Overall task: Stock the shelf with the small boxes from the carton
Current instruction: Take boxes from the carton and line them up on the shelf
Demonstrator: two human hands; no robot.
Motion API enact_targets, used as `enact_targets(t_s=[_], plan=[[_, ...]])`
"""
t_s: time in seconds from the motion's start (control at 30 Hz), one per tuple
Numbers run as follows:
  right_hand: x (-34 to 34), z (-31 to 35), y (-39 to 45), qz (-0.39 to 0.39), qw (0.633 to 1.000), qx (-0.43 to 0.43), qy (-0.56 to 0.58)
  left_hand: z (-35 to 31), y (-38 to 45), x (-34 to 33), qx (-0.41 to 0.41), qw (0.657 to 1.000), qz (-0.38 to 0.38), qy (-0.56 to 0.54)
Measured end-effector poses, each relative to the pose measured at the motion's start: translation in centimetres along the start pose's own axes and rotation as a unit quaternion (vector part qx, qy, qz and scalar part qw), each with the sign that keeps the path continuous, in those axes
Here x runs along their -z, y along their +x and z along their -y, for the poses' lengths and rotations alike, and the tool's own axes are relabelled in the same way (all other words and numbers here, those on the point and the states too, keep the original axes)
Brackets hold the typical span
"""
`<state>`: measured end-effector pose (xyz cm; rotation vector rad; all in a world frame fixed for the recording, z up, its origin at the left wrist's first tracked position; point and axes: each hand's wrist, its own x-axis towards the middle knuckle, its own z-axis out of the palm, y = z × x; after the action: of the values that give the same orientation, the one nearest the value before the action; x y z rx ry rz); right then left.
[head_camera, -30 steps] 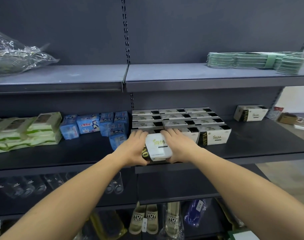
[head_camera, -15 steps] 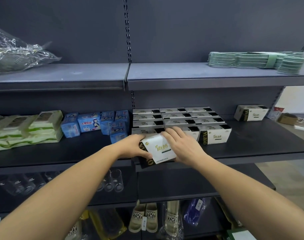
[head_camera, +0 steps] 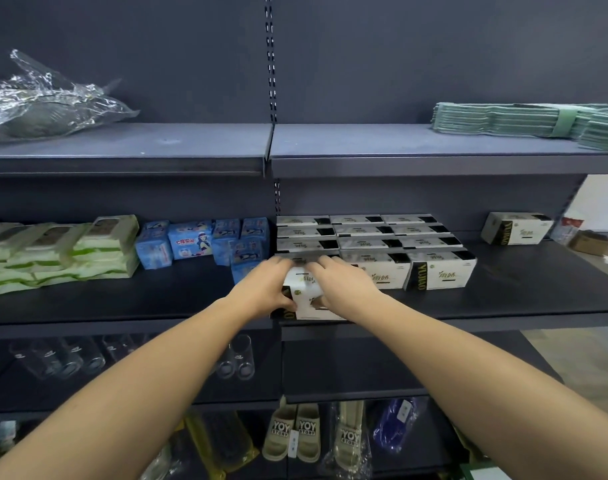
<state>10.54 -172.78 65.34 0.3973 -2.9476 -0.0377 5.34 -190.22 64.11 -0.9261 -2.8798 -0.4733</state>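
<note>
While both our left hand (head_camera: 261, 292) and right hand (head_camera: 340, 289) clasp the small box (head_camera: 304, 296) at the shelf's (head_camera: 503, 306) front edge, fingers curled over it, we judge it light, stiff card; hold its short ends

Matt dark painted metal on the shelf (head_camera: 503, 303). Smooth printed cardboard on the small boxes (head_camera: 437, 271). Crinkled glossy clear plastic wrap (head_camera: 49, 98), upper left. Glossy film on the blue packs (head_camera: 190, 239). Clear glass tumblers (head_camera: 238, 358), lower centre.
</note>
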Motion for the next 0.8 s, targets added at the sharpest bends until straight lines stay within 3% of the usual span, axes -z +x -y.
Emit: enact_targets(t_s=[0.4,0.6,0.8], plan=[[-4.0,0.6,2.2,0.012,1.000,-0.005,-0.023,3.6,-1.9,1.1,0.120,0.981,0.147,0.029],[-5.1,0.0,3.3,0.010,0.999,-0.021,-0.041,4.7,-2.8,1.0,0.132,0.963,0.235,-0.026],[-5.9,-0.1,4.1,0.015,0.999,-0.033,-0.041,5.3,-2.4,0.8,0.134,0.958,0.250,-0.046]])
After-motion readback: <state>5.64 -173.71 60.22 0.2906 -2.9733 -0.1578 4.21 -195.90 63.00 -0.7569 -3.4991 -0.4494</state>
